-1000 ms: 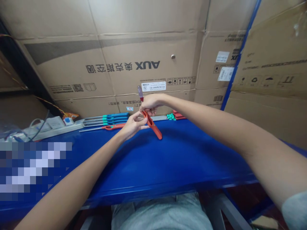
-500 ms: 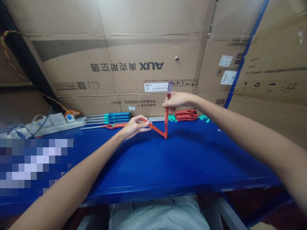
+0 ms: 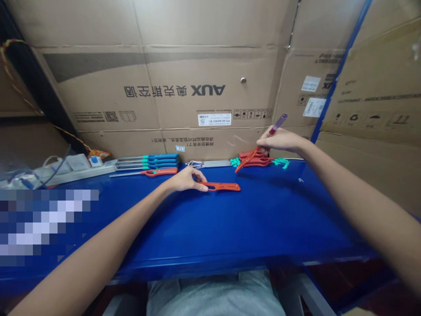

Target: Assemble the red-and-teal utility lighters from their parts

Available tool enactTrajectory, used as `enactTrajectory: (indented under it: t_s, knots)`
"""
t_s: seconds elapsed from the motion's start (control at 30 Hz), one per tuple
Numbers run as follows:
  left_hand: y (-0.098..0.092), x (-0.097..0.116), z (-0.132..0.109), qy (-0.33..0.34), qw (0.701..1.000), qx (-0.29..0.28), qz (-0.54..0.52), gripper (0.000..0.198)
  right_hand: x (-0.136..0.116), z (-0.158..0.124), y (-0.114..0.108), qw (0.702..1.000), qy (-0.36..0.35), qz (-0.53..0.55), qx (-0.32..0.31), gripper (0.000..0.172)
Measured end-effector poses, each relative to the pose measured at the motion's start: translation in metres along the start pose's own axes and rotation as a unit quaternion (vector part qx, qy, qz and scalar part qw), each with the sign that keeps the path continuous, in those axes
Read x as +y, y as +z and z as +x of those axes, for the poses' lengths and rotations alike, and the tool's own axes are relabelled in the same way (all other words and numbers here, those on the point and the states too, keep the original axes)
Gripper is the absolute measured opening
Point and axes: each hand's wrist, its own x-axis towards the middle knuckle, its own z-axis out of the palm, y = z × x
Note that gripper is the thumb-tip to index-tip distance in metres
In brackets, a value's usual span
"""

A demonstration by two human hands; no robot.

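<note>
A: Where does the flat orange handle shell (image 3: 222,186) lie?

B: On the blue bench top (image 3: 210,228), flat, with its long axis running left to right. Its left end sits under the fingertips of the left hand (image 3: 186,180), which rests loosely curled on it, pressing rather than gripping.

A: And the right hand (image 3: 279,139)?

B: Raised near the back of the bench, closed around two things: a second orange shell (image 3: 246,159), slanting down and to the left with its tip just over the blue surface, and a screwdriver with a clear purple handle (image 3: 278,123), whose handle points up and to the right. Its blade is hidden in the hand.

A: What is under that hand?

B: A small stack of more orange shells (image 3: 259,161), with loose green plastic pieces (image 3: 281,163) beside them. To the left, a bundle of bare metal rods (image 3: 210,163), then a row of assembled tools with blue and green handles (image 3: 154,160), and one with an orange handle (image 3: 154,173) in front, all lying left to right along the back edge.

A: Any boxes?

B: No open containers. Large closed cardboard cartons (image 3: 184,87) printed AUX wall the back, a blue upright post (image 3: 335,74) stands at the right, and a white power strip with cables (image 3: 70,169) lies at far left. Part of the left foreground is blurred out.
</note>
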Motion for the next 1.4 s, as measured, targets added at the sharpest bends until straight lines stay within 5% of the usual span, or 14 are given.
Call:
enactTrajectory:
  t_s: [0.3,0.53,0.67,0.8,0.93,1.13,1.27,1.4]
  knots:
    - [0.015,0.024,-0.005,0.049,0.990,-0.069,0.111,0.038,-0.018,0.000,0.022,0.994,-0.047,0.101,0.021,0.032]
    - [0.023,0.031,-0.009,0.159,0.953,0.170,0.195,0.027,-0.020,0.000,0.068,0.977,-0.050,0.206,0.038,0.030]
    - [0.031,0.029,-0.005,0.241,0.912,0.211,0.256,0.017,-0.025,-0.009,0.090,0.973,-0.061,0.223,0.015,0.029]
    - [0.031,0.028,-0.004,0.239,0.903,0.232,0.272,0.009,-0.025,-0.012,0.092,0.954,-0.095,0.285,-0.010,0.041]
    - [0.025,0.022,-0.004,0.208,0.940,0.178,0.203,0.013,-0.008,-0.012,0.087,0.938,-0.073,0.338,0.023,0.048]
    - [0.019,-0.003,0.004,0.169,0.947,0.119,0.246,0.011,0.025,-0.017,0.098,0.989,-0.045,0.144,0.002,0.042]
    - [0.016,-0.015,0.009,0.145,0.948,0.059,0.278,0.033,0.032,-0.021,0.110,0.993,-0.112,0.044,-0.004,0.044]
    - [0.012,-0.017,0.009,0.104,0.945,0.060,0.306,0.049,0.031,-0.023,0.115,0.975,-0.218,-0.039,0.012,0.045]
